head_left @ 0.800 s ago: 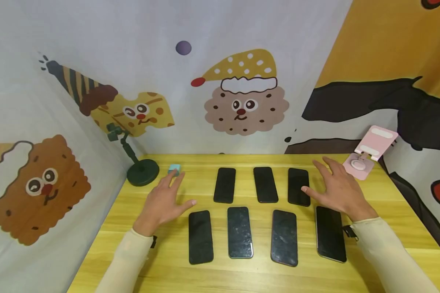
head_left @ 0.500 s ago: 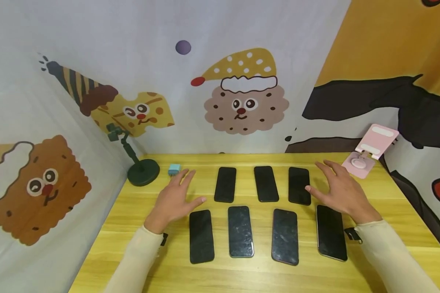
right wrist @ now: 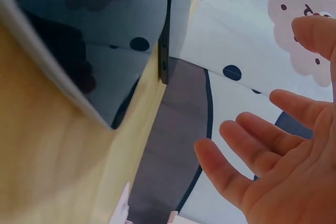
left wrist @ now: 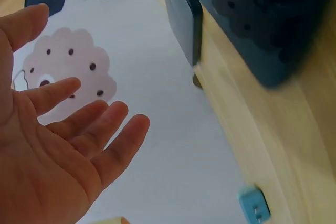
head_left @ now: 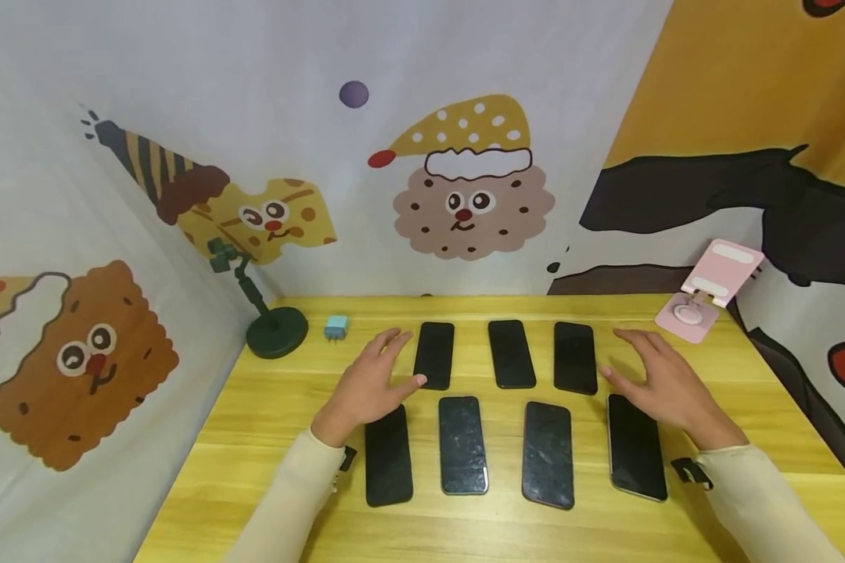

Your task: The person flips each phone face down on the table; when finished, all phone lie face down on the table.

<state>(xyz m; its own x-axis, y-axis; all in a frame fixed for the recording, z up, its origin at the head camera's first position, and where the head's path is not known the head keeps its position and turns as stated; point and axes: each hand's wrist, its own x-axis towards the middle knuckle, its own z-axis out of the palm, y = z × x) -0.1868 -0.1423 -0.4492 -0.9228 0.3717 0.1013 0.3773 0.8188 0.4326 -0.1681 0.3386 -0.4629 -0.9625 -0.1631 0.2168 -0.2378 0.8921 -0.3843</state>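
Several black phones lie face up in two rows on the yellow wooden table [head_left: 253,438]. My left hand [head_left: 375,381] hovers open, palm down, over the top of the front left phone [head_left: 388,461], its fingertips close to the back left phone [head_left: 434,354]. My right hand [head_left: 660,383] hovers open above the front right phone [head_left: 634,450], beside the back right phone [head_left: 575,356]. In the left wrist view my left hand [left wrist: 63,145] shows spread fingers holding nothing. The right wrist view shows my right hand [right wrist: 273,161] open too, near a phone [right wrist: 100,40].
A dark green stand [head_left: 275,328] and a small light blue charger [head_left: 336,328] sit at the back left. A pink folding phone holder [head_left: 707,293] stands at the back right. Printed cloth walls enclose the table on three sides.
My left hand has moved right, from near the blue charger to over the front left phone. My right hand has drifted slightly right and nearer. The phones have not moved.
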